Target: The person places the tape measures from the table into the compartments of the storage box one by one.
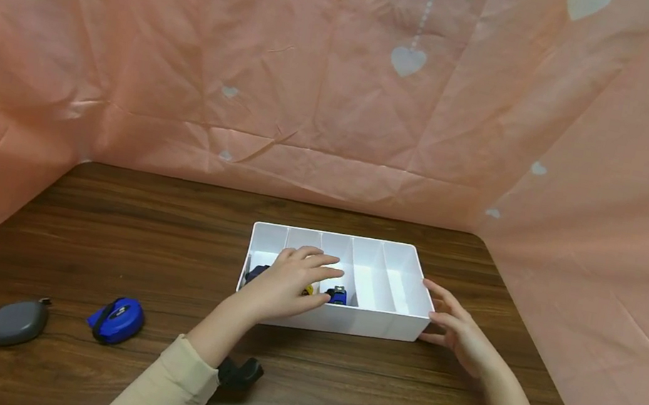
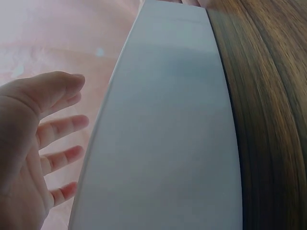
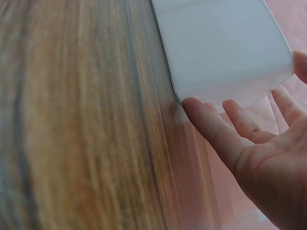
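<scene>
A white divided box (image 1: 368,323) stands on the wooden table. My left hand (image 1: 284,284) hovers over its left part, fingers spread and holding nothing. Under and beside that hand, inside the box, show a blue tape measure (image 1: 337,295), a bit of a yellow item (image 1: 307,290) and a dark item (image 1: 256,272), the last two partly hidden. The left wrist view has the fingers beyond the rim of the box's long wall (image 2: 163,120). At the box's right end, the fingertips of my right hand (image 1: 461,331) rest against the short wall, fingers apart and fairly straight.
On the table's left side lie a blue tape measure (image 1: 121,321) with a black strap and a grey rounded tape measure (image 1: 19,322). Pink cloth (image 1: 319,86) with white hearts hangs behind and along both sides of the table (image 1: 161,239). Each wrist wears a black camera mount.
</scene>
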`<move>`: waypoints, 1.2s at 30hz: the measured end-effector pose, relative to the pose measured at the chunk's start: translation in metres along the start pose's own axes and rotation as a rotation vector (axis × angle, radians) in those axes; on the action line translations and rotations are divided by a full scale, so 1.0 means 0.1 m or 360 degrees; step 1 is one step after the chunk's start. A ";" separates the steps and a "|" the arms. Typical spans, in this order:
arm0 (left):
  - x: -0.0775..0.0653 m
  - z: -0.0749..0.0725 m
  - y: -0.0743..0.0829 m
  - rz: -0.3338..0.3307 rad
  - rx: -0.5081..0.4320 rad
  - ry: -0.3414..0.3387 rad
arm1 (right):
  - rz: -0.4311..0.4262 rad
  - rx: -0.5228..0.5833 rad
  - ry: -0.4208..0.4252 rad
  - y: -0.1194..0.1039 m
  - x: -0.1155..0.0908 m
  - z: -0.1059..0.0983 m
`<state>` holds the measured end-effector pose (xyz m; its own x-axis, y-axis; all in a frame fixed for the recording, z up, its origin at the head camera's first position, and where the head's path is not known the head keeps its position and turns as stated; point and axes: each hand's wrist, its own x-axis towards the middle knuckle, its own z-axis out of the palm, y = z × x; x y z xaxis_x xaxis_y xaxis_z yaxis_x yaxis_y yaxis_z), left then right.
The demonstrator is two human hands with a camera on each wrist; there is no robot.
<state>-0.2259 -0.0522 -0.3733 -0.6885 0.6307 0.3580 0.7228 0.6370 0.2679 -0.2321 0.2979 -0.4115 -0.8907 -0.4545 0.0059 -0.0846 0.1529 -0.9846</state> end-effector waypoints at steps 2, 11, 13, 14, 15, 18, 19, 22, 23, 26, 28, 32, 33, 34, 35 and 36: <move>-0.02 -0.01 0.00 -0.0007 0.0012 0.0000 | -0.0001 0.0000 0.0002 0.00 0.00 0.00; -0.11 -0.08 -0.02 -0.0034 0.0041 0.0020 | -0.0006 0.0005 0.0008 0.01 0.00 -0.01; -0.12 -0.09 -0.02 -0.0040 0.0062 0.0022 | -0.0009 0.0005 0.0005 0.02 0.00 -0.02; -0.13 -0.10 -0.03 -0.0045 0.0067 0.0022 | -0.0011 0.0004 0.0002 0.02 0.00 -0.02; -0.14 -0.10 -0.03 -0.0047 0.0071 0.0023 | -0.0012 0.0005 -0.0001 0.02 0.00 -0.02; -0.17 -0.11 -0.04 -0.0058 0.0086 0.0026 | -0.0013 0.0005 -0.0003 0.02 0.00 -0.02; -0.18 -0.11 -0.05 -0.0058 0.0084 0.0029 | -0.0011 0.0008 -0.0003 0.02 0.00 -0.02; -0.21 -0.12 -0.07 -0.0059 0.0084 0.0029 | -0.0003 0.0010 -0.0001 0.02 0.00 -0.02; -0.22 -0.12 -0.07 -0.0061 0.0084 0.0030 | 0.0001 0.0011 0.0000 0.02 0.00 -0.01; -0.24 -0.14 -0.07 -0.0065 0.0086 0.0031 | 0.0008 0.0012 0.0002 0.01 0.00 -0.01; -0.26 -0.16 -0.07 -0.0068 0.0096 0.0041 | 0.0012 0.0017 0.0005 0.01 0.00 -0.01; -0.31 -0.20 -0.08 -0.0065 0.0128 0.0067 | 0.0021 0.0031 0.0009 0.01 0.00 -0.01; -0.32 -0.20 -0.09 -0.0068 0.0134 0.0071 | 0.0023 0.0033 0.0009 0.01 0.00 -0.01; -0.33 -0.21 -0.09 -0.0070 0.0139 0.0074 | 0.0025 0.0035 0.0010 0.01 0.00 -0.01; -0.34 -0.22 -0.10 -0.0075 0.0139 0.0075 | 0.0027 0.0036 0.0011 0.01 0.00 -0.01; -0.36 -0.22 -0.10 -0.0074 0.0139 0.0079 | 0.0028 0.0036 0.0011 0.01 0.00 -0.01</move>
<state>-0.2076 -0.0910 -0.3690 -0.7159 0.5781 0.3914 0.6807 0.7028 0.2070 -0.2328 0.2991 -0.4124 -0.8950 -0.4460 -0.0100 -0.0591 0.1407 -0.9883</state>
